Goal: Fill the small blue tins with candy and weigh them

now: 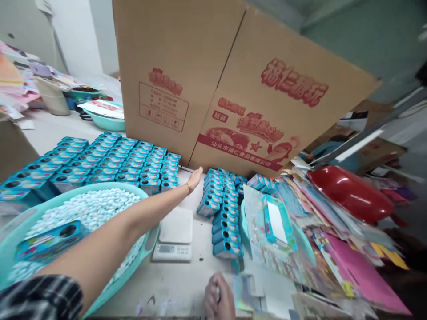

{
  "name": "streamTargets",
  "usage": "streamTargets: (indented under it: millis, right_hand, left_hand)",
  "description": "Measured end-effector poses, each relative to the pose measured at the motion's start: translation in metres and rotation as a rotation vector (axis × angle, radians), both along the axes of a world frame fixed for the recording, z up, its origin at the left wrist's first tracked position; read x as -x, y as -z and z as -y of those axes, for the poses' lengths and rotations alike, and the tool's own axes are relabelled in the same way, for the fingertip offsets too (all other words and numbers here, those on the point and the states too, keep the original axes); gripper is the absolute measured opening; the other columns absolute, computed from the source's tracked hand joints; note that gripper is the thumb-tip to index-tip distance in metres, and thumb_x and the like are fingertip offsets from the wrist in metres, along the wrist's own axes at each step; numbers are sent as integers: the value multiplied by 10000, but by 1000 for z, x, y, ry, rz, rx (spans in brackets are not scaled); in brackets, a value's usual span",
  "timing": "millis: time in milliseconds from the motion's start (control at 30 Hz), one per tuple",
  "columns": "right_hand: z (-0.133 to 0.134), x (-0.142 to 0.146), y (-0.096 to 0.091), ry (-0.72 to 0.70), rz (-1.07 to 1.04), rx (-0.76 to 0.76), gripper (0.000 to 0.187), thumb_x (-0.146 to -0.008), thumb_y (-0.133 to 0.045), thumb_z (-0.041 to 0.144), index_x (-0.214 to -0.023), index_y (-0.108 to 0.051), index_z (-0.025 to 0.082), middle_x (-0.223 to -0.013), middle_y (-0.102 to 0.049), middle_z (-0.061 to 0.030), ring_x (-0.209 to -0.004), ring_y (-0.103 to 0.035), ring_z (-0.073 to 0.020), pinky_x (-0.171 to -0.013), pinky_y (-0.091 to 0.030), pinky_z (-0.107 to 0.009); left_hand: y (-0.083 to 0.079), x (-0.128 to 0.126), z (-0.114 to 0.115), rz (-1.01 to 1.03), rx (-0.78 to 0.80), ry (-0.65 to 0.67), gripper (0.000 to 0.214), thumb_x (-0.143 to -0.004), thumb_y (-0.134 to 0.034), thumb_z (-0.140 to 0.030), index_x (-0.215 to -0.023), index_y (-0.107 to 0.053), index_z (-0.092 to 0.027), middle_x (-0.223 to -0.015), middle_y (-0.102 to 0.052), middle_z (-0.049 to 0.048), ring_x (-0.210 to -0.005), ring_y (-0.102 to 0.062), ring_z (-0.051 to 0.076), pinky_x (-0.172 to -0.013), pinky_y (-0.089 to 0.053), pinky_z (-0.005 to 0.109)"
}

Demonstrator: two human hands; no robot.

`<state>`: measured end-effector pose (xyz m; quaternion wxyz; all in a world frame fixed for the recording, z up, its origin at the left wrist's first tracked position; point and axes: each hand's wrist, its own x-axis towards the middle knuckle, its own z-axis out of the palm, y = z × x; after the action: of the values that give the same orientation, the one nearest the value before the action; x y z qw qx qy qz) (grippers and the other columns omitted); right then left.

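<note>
My left hand (pixel 195 179) reaches far forward with its fingers stretched out, in the gap between two groups of blue boxes. Just right of it stand rows of small blue boxes (pixel 209 202) with round dark windows; I cannot tell whether the hand touches them. My right hand (pixel 218 297) is closed in a fist near the front edge; a small pale spot shows between its fingers. Below my left forearm, a turquoise basin (pixel 147 249) holds many pale blue candies (pixel 100 202), with one blue box (pixel 50 242) lying on top.
A white kitchen scale (pixel 175 235) stands mid-table. More blue boxes (pixel 113 160) fill the left. A large cardboard carton (pixel 187 58) blocks the back. On the right are a second turquoise basin (pixel 305 242) under sheets, stacked printed bags, and a red scoop-like tray (pixel 350 193).
</note>
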<state>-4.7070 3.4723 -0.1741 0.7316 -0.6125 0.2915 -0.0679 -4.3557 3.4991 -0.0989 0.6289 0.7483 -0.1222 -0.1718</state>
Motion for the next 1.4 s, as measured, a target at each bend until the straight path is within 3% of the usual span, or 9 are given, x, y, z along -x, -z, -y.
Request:
streamTargets:
  millis: [133,333,567,733,933,1067,1167,1267,1400]
  right_hand:
    - [1,-34,21,243,41,-236,406,-693,-662,574,-700,-461,222,-526,-301,107,-401,-211,-54,-380,-153,-193]
    - [-15,-68,21,51,78,148,309,-771,-573,477,-668,-534,188,-546,-361,69,-523,-329,-103,-484,-260,-236]
    - [-42,-32,21,-109,43,417,389,-818,-500,527,-601,-472,205,-553,-427,47,-581,-387,-131,-563,-304,-263]
    - [-49,-9,13,-21,41,288,400,-755,-600,551,-603,-526,188,-577,-462,34,-593,-419,-128,-544,-343,-247]
    - [-22,3,10,128,71,-421,339,-708,-719,467,-678,-491,219,-515,-280,109,-364,-171,-48,-320,-152,-185]
    - [-26,-12,-16,199,227,-683,260,-733,-721,321,-704,-488,211,-550,-285,105,-383,-223,-42,-342,-242,-153]
    - [-58,-44,-51,136,271,-736,251,-769,-695,345,-731,-489,207,-608,-352,78,-453,-318,-51,-414,-312,-158]
    - [-106,-86,-80,-80,254,-428,225,-837,-620,401,-768,-522,210,-645,-413,54,-475,-322,-68,-428,-295,-192]
    - [-165,-140,-91,-553,361,553,231,-942,-469,356,-983,-634,200,-931,-613,-64,-884,-559,-195,-818,-459,-345]
  left_hand:
    - [6,30,-49,90,-400,302,353,-903,-580,-415,-1119,-605,-137,-1139,-622,83,-1034,-604,221,-918,-500,445]
    - [13,82,-93,199,-926,556,336,-898,-590,-398,-1104,-613,-132,-1151,-619,92,-1062,-596,234,-938,-491,462]
    - [10,145,-89,315,-1041,705,363,-891,-592,-433,-1099,-625,-136,-1144,-640,103,-1070,-606,231,-971,-466,486]
    - [-40,174,-120,461,-844,628,684,-794,-645,-556,-1316,-539,-126,-1294,-573,249,-1217,-527,403,-1043,-369,544]
    - [-121,188,-264,888,-534,246,914,-797,-603,-622,-1512,-225,-196,-1550,-319,135,-1434,-278,320,-1182,-244,453]
    - [-96,189,-359,859,-816,-71,971,-731,-695,-592,-1489,-239,-192,-1501,-369,163,-1393,-322,357,-1132,-295,523]
    - [-58,191,-389,716,-829,-99,756,-779,-665,-553,-1381,-392,-185,-1369,-511,147,-1264,-482,331,-1034,-416,484]
    - [-37,200,-396,606,-700,-173,464,-853,-602,-496,-1210,-524,-211,-1182,-624,89,-1095,-600,265,-922,-494,397]
    - [-38,211,-407,662,-581,-271,379,-852,-636,-388,-1197,-550,-255,-1169,-618,50,-1107,-593,233,-957,-481,355]
